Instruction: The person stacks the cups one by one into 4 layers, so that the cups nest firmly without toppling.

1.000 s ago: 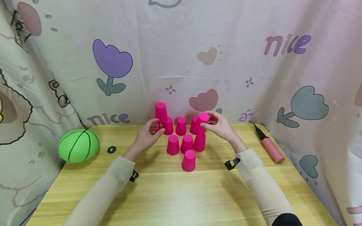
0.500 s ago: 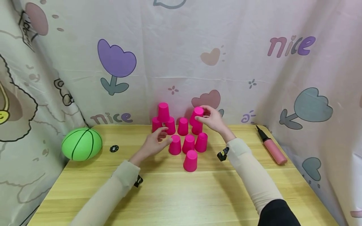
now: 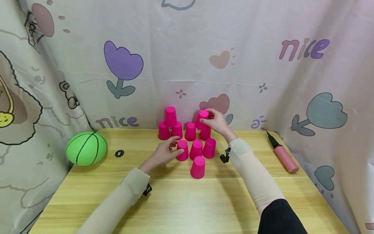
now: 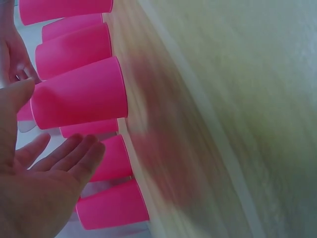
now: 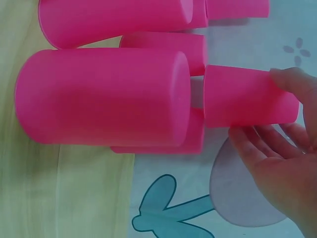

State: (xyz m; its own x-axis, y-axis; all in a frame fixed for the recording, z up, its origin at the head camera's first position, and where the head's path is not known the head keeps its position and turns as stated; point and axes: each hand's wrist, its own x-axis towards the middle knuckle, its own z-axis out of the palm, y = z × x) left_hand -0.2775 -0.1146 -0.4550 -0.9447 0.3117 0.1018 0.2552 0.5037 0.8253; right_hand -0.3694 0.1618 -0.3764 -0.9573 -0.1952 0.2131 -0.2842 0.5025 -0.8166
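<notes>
Pink plastic cups stand upside down in rows on the wooden table. My right hand (image 3: pixel 217 123) pinches an upper cup (image 5: pixel 250 96) between thumb and fingers. That cup sits across the tops of two back-row cups, one of them the rightmost back cup (image 3: pixel 205 133). My left hand (image 3: pixel 164 152) has its fingers spread and thumb apart, beside the left cup of the middle row (image 3: pixel 182 151). In the left wrist view this near cup (image 4: pixel 79 94) lies between thumb and fingertips, with no grip on it. At back left, another cup (image 3: pixel 170 117) tops two cups.
A single cup (image 3: pixel 197 167) stands in front of the middle row. On the left lie a green ball (image 3: pixel 86 148) and a black round chip (image 3: pixel 119 153). A pink hand pump (image 3: pixel 284 156) lies on the right. A printed curtain (image 3: pixel 181 58) hangs behind the table.
My right hand has carried its cup from over the middle row's right cup back and left onto the back row. My left hand has moved from the back-left cups to the middle row.
</notes>
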